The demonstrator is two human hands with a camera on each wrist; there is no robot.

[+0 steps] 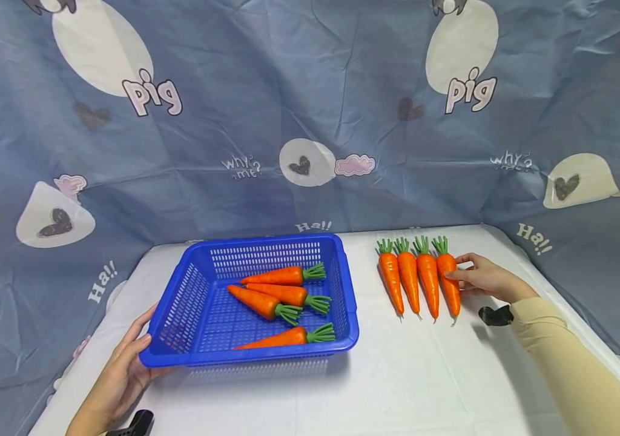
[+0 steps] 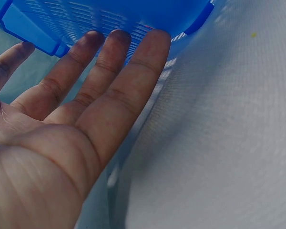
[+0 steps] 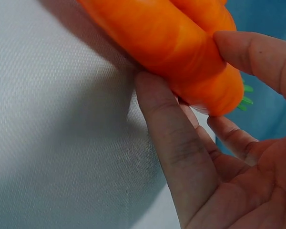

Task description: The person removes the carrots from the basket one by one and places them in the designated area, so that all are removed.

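Observation:
A blue plastic basket [image 1: 349, 315] stands left of centre on the white cloth, with several orange carrots [image 1: 274, 276] lying inside, green tops to the right. My left hand [image 1: 125, 369] is at its near left corner, thumb by the rim. In the left wrist view the fingers [image 2: 128, 95] reach out straight against the slotted wall. To the right, several more carrots [image 1: 409, 278] lie side by side, tops pointing away from me. My right hand [image 1: 487, 280] holds the rightmost carrot [image 1: 448, 281], thumb on top and other fingers along its right side.
White cloth [image 1: 397, 381] covers the table. Behind it and at both sides hangs a blue-grey printed curtain [image 1: 310, 109], close to the table's back edge. A black wrist strap piece [image 1: 496, 315] shows below the right wrist.

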